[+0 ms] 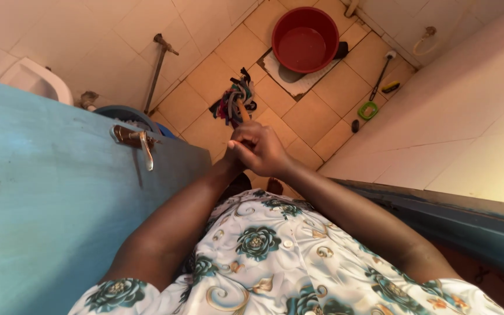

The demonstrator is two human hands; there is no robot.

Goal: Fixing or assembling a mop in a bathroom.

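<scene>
Right hand (263,149) wrapping over left hand (234,153), fingers clamping mop handle (244,112); handle running forward and down to rag mop head (234,102), short of red basin (305,39).

Both bare arms are stretched forward. The right hand (266,150) is wrapped over the left hand (235,153), fingers curled tight.

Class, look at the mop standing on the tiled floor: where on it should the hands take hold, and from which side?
Grip the mop at the top of its upright handle, from above. Its rag head rests on the floor, and both the left hand and right hand already stack there.
</scene>
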